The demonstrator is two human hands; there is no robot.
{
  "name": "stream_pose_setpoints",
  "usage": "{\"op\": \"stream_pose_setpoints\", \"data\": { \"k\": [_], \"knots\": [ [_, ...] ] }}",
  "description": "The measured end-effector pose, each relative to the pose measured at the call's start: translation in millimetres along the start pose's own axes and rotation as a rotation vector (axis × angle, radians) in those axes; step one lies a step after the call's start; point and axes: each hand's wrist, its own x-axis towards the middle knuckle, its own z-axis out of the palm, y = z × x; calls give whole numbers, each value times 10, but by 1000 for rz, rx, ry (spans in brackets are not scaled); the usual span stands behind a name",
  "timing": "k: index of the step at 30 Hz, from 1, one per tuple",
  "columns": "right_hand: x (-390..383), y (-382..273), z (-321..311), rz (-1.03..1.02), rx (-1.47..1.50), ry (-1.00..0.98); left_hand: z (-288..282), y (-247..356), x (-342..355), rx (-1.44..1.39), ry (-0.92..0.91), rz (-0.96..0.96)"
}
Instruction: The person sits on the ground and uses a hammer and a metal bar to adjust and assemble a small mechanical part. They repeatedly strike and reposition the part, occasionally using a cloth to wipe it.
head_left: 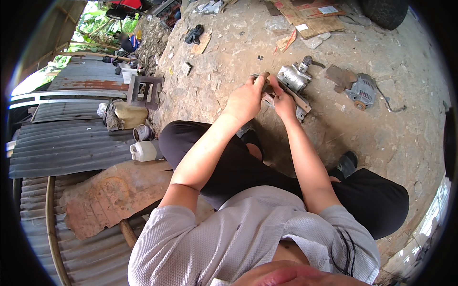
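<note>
Out in front of my bent knees, my left hand (244, 101) is closed, its fingers wrapped around a small dark part that they mostly hide. Close beside it, my right hand (283, 101) is also closed, with its fingers at the same spot. A long flat metal piece (299, 101) lies on the ground just right of my right hand. Beyond it rests a silver cast metal machine part (293, 78) with a dark fitting. Farther right is an alternator-like motor unit (362, 91) with a cable, next to a rusty brown block (338, 76).
A white plastic jug (145, 151), an open can (142, 133) and a dark metal frame (144, 92) stand at the left. Corrugated sheets (76, 148) and a rusty sheet (114, 195) lie there too. Flattened cardboard (312, 26) and a tyre (385, 12) are at the far side.
</note>
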Motion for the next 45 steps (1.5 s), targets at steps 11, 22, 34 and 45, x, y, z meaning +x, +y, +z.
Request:
{"op": "stream_pose_setpoints", "data": {
  "k": [11, 22, 34, 45],
  "knots": [
    [148, 566, 149, 88, 560, -168, 0, 33, -26, 8, -3, 54],
    [67, -38, -35, 23, -197, -264, -13, -53, -53, 43, -63, 3],
    [181, -189, -67, 49, 484, -368, 24, -12, -119, 68, -70, 32],
    [119, -525, -208, 30, 154, -328, 74, 2, -100, 96, -48, 39]
  ]
}}
